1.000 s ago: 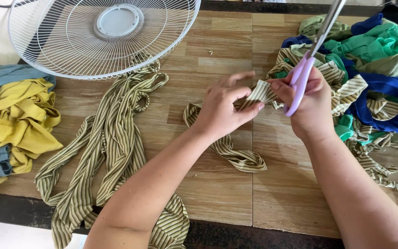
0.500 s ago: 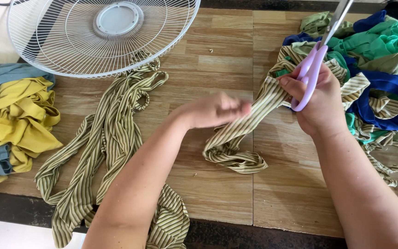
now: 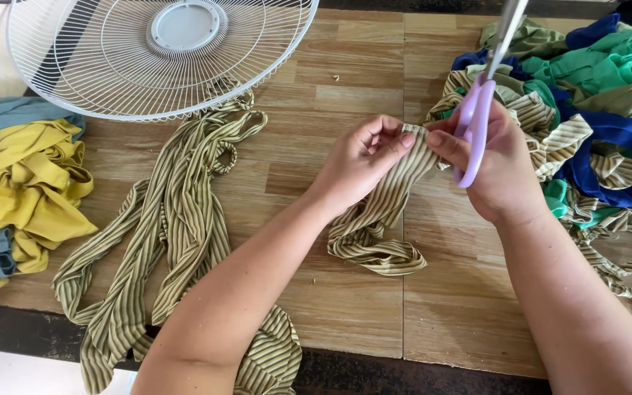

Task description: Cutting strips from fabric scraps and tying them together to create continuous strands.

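My left hand (image 3: 360,159) pinches the top edge of a striped olive-and-cream fabric strip (image 3: 374,227) that hangs down and folds on the wooden table (image 3: 330,110). My right hand (image 3: 502,168) grips the same edge from the right, thumb against the cloth, while lilac-handled scissors (image 3: 477,124) stay looped on its fingers with the blades pointing up and away. The two hands meet at the strip's top, just above the table's middle.
A white wire fan guard (image 3: 162,51) lies at the back left. Long striped strips (image 3: 177,212) trail down the table's left half. A yellow and blue-grey cloth pile (image 3: 16,190) sits at far left, a green, blue and striped heap (image 3: 594,95) at right.
My left hand has moved right and up along the strip to meet the right hand at its top edge. The strip's loose end has gathered into a fold on the table.
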